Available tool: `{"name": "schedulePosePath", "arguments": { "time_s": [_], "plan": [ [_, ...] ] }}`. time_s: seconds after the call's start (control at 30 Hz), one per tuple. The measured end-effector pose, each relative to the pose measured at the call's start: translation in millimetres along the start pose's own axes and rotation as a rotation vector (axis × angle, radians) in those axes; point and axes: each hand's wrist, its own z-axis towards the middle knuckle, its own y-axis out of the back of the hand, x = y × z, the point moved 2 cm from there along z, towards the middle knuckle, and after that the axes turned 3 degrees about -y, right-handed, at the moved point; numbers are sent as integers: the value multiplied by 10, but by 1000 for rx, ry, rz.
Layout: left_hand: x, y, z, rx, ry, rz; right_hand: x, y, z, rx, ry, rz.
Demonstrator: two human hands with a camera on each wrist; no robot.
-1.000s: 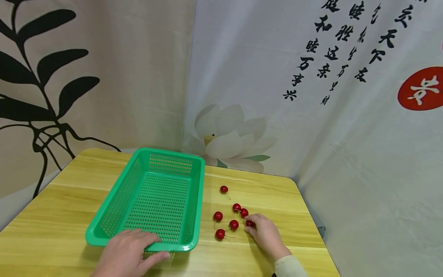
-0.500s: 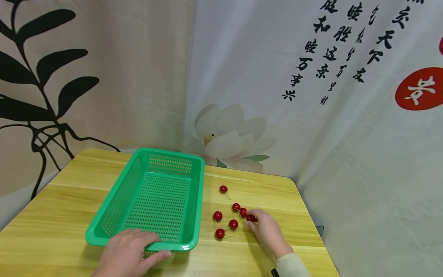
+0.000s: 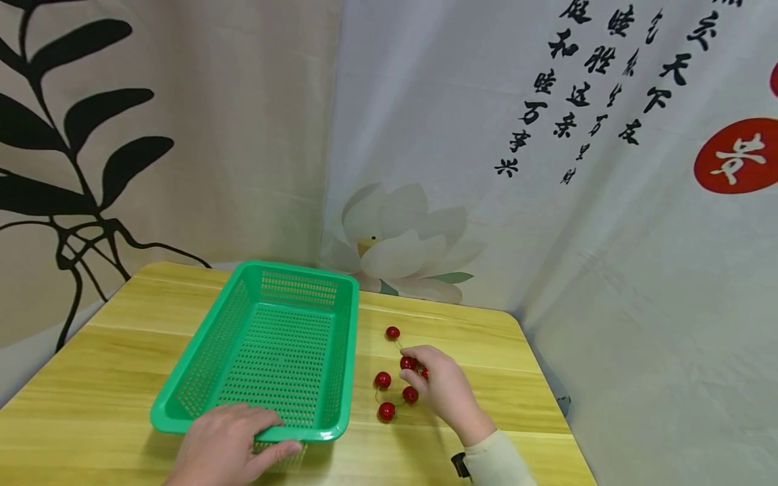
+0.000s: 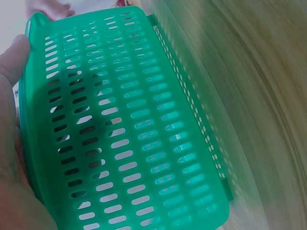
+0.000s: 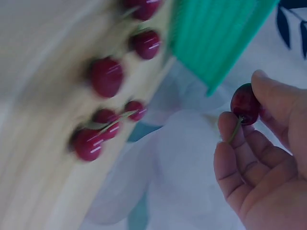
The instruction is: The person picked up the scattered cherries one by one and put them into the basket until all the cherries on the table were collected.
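My left hand grips the near rim of a green plastic basket, fingers over the edge and thumb outside. The left wrist view shows the basket's slotted outer wall beside that thumb. With thumb and fingertips, my right hand pinches a dark red cherry, its stem hanging by the fingers. In the right wrist view this cherry is up off the table. Several other cherries with stems lie right of the basket, among them one at the back and one at the front. Part of the group is behind my right hand.
The wooden table reaches back to a fabric backdrop printed with a plant, a lotus and black characters. The basket stands on the left half, its inside floor bare. A dark band shows at my right sleeve.
My right hand has lifted the cherry and moved left with it, over the other cherries toward the basket. The left hand and the basket have stayed put.
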Motion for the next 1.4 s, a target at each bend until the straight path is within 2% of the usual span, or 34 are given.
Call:
{"name": "schedulePosePath", "arguments": {
  "time_s": [0.2, 0.33, 0.53, 0.73, 1.03, 1.4],
  "plan": [
    [-4, -5, -9, -15, 3, 7, 396, 25, 177, -28, 164, 27],
    [-8, 4, -6, 9, 19, 4, 643, 10, 273, -56, 276, 59],
    [-5, -6, -10, -17, 3, 1, 922, -68, 366, -22, 357, 103],
    [-6, -8, -7, -23, 3, -3, 1103, -172, 404, -21, 458, 78],
    [-8, 7, 5, -6, 13, -9, 1234, -424, 427, 58, 511, -44],
    [-1, 7, -2, -14, 2, -2, 1332, -690, 399, 216, 513, -184]
  ]
}}
